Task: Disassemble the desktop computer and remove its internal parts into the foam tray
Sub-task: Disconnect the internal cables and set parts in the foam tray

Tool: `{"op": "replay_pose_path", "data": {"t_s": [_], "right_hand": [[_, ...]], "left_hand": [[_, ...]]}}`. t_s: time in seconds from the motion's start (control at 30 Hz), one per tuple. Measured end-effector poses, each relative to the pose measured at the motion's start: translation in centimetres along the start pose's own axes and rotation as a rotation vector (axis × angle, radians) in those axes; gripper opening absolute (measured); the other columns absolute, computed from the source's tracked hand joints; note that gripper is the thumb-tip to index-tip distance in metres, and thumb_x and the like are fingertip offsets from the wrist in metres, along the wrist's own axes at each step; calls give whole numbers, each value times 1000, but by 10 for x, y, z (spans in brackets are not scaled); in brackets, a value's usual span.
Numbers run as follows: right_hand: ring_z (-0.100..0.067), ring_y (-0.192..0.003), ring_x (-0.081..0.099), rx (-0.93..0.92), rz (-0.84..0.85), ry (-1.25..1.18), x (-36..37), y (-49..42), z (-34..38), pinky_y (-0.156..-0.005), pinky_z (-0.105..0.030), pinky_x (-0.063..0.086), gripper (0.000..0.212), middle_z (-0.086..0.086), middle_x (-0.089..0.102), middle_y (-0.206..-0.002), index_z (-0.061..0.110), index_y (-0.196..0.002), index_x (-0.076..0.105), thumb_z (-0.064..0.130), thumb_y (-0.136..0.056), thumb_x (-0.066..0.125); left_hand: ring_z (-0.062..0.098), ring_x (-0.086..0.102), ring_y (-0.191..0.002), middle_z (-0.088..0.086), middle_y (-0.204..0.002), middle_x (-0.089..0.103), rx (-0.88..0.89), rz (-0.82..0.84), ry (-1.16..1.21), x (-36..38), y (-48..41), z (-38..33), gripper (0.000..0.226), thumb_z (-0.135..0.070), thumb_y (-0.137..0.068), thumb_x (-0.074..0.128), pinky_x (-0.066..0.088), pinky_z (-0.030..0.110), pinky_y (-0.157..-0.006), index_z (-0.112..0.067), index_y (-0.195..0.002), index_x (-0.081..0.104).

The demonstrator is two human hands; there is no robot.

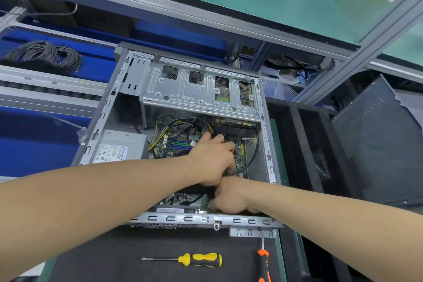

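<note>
Inside the open desktop computer [199, 89] on the counter [160, 242], a left hand [212, 158] and right hand [229, 199] curl over the motherboard [178, 142], what the fingers [218, 139] hold impossible to tell; the stiff, fragile board looks best lifted by its edges.

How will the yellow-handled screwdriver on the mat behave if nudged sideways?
The yellow-handled screwdriver looks rigid, with a rounded handle, so it may roll a little. The dark mat under it looks matte, probably damping any slide. Its thick handle likely outweighs the thin shaft.
</note>
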State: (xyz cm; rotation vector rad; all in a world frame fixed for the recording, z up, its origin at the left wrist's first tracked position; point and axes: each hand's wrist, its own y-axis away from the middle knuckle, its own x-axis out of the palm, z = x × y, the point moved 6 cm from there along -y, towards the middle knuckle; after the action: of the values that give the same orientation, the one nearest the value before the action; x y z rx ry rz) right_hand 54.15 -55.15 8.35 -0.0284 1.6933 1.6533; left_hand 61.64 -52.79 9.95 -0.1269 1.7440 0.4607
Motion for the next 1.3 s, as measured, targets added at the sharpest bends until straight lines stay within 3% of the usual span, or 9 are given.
{"op": "replay_pose_path", "data": {"t_s": [0.13,0.27,0.4,0.53,0.67,0.83,0.97,1.13,1.3], "right_hand": [[-27,-85,61,-10,-15,47,-4,1,1,-75,-34,51,24,-10,71,-93,9,-90,73,27,-94,58],[-27,-82,51,-47,-7,101,1,0,3,-75,-34,47,36,-11,58,-87,11,-70,56,35,-97,56],[-26,-81,56,-37,-74,56,-4,0,0,-81,-38,55,27,-9,61,-84,11,-78,62,31,-96,57],[-26,-83,48,-64,-20,125,2,2,4,-74,-32,42,41,-10,54,-85,13,-64,51,36,-98,54],[-25,-82,51,-63,-50,67,-3,3,3,-74,-34,48,32,-8,59,-84,10,-75,65,32,-96,56],[-23,-74,42,-52,-46,5,1,0,0,-66,-31,34,45,-2,43,-62,15,-55,44,32,-90,64],[-25,-74,51,12,-56,-58,-2,-4,-6,-64,-30,43,35,-4,53,-74,17,-66,52,38,-87,69],[-29,-97,65,12,-82,2,2,-11,-6,-83,-37,59,53,-7,63,-105,11,-118,65,52,-85,73],[-22,-78,53,54,-62,-177,7,-17,-8,-69,-31,45,20,-8,63,-90,13,-89,68,28,-83,79]], "left_hand": [[24,38,-115,-6,-120,48,4,-12,24,-1,0,0,26,-20,-80,71,30,43,-94,-41,-96,71],[23,38,-116,-8,-121,48,0,-9,39,-1,1,0,24,-24,-81,71,32,43,-94,-41,-98,72],[24,37,-115,-7,-120,48,1,-4,55,0,1,1,23,-26,-81,74,32,42,-94,-41,-98,72],[23,37,-114,-7,-119,48,-1,-1,68,1,0,2,24,-24,-80,72,33,43,-92,-40,-97,72],[24,36,-114,-6,-119,47,1,3,84,3,-2,3,24,-24,-81,72,34,45,-96,-41,-98,73],[23,35,-115,-6,-120,47,12,14,93,5,-3,4,24,-26,-81,73,35,46,-98,-40,-100,73],[24,35,-115,-5,-123,47,24,24,91,5,-4,5,25,-24,-81,71,37,47,-98,-41,-100,72],[23,36,-112,-6,-117,46,22,16,89,5,-3,5,24,-23,-79,74,38,48,-96,-40,-96,71],[24,36,-113,-7,-118,47,6,13,99,5,-3,5,25,-22,-78,76,37,47,-96,-39,-95,72]]}}
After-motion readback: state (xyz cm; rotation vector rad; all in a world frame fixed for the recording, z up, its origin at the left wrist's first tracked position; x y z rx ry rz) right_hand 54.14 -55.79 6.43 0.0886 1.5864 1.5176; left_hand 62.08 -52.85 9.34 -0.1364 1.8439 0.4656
